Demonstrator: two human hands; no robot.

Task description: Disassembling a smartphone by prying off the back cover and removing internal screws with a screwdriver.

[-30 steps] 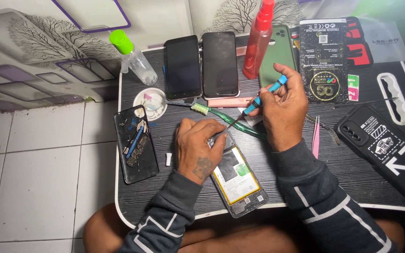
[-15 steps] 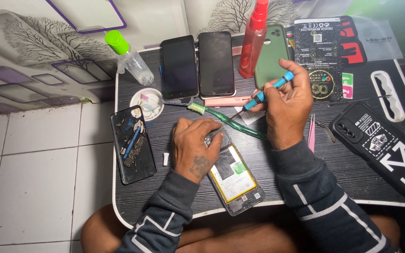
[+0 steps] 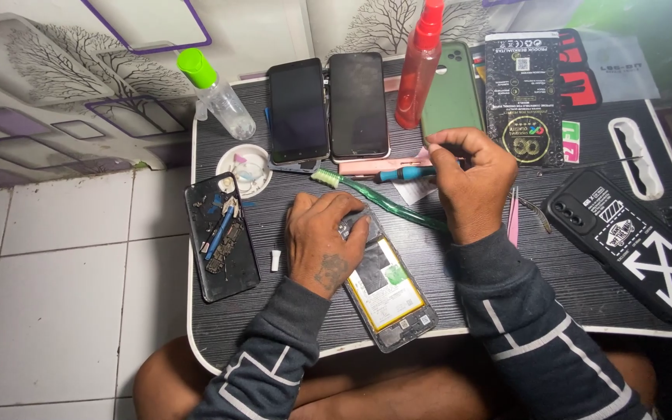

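my left hand (image 3: 327,241) presses flat on the top end of the opened phone (image 3: 386,288), pinning it to the table (image 3: 554,272), while my right hand (image 3: 468,183) pinches something thin i can't make out. the back is off and the battery (image 3: 386,284) bared; the blue screwdriver (image 3: 404,173) lies just beside my right hand, and reassembly looks undone.

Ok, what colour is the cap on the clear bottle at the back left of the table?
Bright green: the cap tops the clear bottle, seen best in the head view.

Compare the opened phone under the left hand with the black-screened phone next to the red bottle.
The opened phone lies slanted with battery and insides exposed, the left hand resting on it. The black-screened phone lies straight, screen up, intact and untouched. Both lie flat on the dark table.
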